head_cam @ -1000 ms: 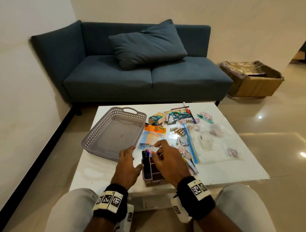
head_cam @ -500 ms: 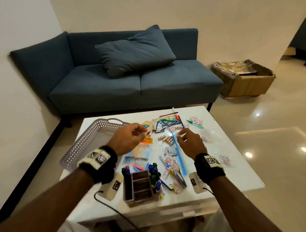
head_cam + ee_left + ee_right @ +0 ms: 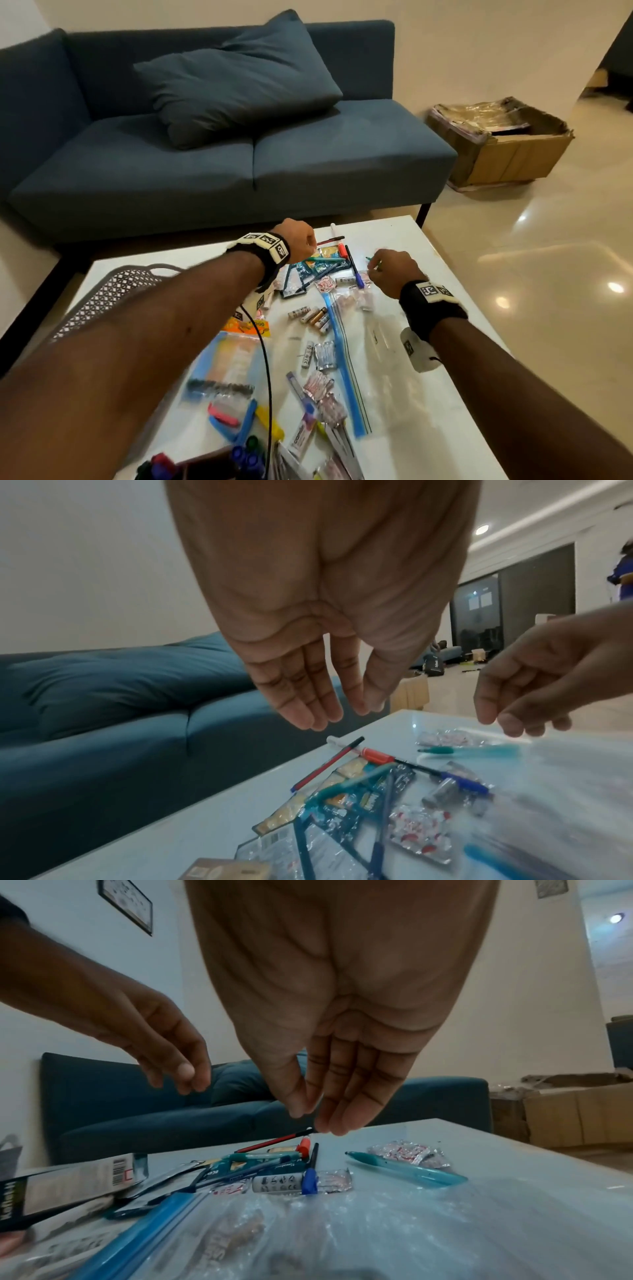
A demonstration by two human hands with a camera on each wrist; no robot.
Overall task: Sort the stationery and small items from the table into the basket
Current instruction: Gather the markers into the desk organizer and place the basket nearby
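Here teal pen (image 3: 407, 1171) just below right hand (image 3: 329, 1031)

Both forearms are bare, with no sleeves. The left wrist wears a black fabric wristband (image 3: 270, 255) carrying a white strip of square black-and-white coded markers. A white camera module (image 3: 261, 301) hangs under that wrist, and a thin black cable (image 3: 267, 363) trails from it. The right wrist wears a matching black band (image 3: 430, 310) with the same markers and a white module (image 3: 416, 349) beneath, marked alike.
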